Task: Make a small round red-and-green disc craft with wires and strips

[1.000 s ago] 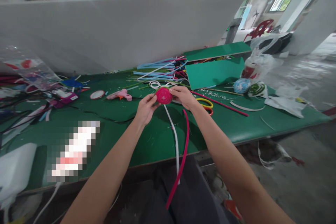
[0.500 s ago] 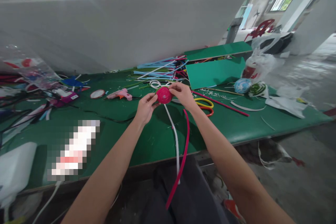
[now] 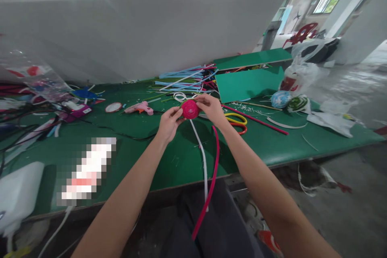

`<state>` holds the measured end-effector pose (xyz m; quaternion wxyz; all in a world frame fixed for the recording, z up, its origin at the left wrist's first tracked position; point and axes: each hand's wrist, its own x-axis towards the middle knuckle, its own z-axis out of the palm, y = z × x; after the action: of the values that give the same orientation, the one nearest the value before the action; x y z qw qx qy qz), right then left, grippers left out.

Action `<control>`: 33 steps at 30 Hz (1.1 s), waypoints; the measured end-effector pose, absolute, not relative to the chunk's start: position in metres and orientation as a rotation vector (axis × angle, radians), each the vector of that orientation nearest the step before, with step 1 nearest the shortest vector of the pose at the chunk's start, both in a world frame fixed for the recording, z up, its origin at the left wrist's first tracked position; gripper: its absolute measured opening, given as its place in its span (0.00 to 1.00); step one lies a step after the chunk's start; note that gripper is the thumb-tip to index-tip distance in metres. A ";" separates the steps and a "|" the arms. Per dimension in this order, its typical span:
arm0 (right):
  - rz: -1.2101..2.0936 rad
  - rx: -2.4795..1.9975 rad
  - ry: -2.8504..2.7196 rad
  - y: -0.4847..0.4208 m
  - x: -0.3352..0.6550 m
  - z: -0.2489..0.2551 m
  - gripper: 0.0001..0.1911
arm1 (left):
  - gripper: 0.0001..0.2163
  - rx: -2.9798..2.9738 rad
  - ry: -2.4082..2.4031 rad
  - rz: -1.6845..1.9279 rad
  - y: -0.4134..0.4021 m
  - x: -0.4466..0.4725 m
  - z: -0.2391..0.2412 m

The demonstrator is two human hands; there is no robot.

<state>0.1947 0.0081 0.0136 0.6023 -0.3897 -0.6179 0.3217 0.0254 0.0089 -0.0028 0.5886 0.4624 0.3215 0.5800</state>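
Note:
Between my two hands is a round, red coiled disc (image 3: pixel 190 109), held up over the green table. My left hand (image 3: pixel 169 123) pinches its left edge with thumb and fingers. On the upper right edge, my right hand (image 3: pixel 211 107) has its fingers closed on the rim. A white strip (image 3: pixel 202 153) hangs down from below the disc toward my lap. Beside it a loose red strip (image 3: pixel 216 161) curves over the table edge onto my legs. Scissors with yellow and orange handles (image 3: pixel 236 119) lie by my right wrist, their blades partly hidden.
A pink glue gun (image 3: pixel 139 108) and a round white-faced piece (image 3: pixel 113 107) lie left of my hands. Bundled blue strips (image 3: pixel 181 74) sit behind, beside a green box (image 3: pixel 249 84). Blue and green wound balls (image 3: pixel 280 99) and a plastic bag (image 3: pixel 299 74) stand right.
The hands keep the same grip on the red disc. The whole view has shifted very slightly; nothing has been let go or picked up.

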 end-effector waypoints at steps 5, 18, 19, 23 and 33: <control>0.730 -0.908 -1.447 0.009 0.195 0.013 0.12 | 0.11 1.080 0.757 1.345 0.009 0.025 -0.003; 0.786 -0.878 -1.422 0.011 0.192 0.009 0.08 | 0.11 1.050 0.748 1.341 0.009 0.025 -0.002; 0.808 -0.872 -1.408 0.010 0.191 0.010 0.09 | 0.11 1.050 0.747 1.341 0.009 0.025 -0.002; 1.024 -0.843 -1.242 0.006 0.190 0.015 0.13 | 0.11 1.058 0.738 1.329 0.009 0.025 -0.001; 1.492 -0.784 -0.949 0.009 0.197 0.011 0.08 | 0.11 1.046 0.739 1.199 0.007 0.026 0.002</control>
<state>0.1970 0.0093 0.0112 0.5676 -0.3335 -0.4041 0.6351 0.0257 0.0074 0.0021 0.6391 0.4586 0.3240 0.5256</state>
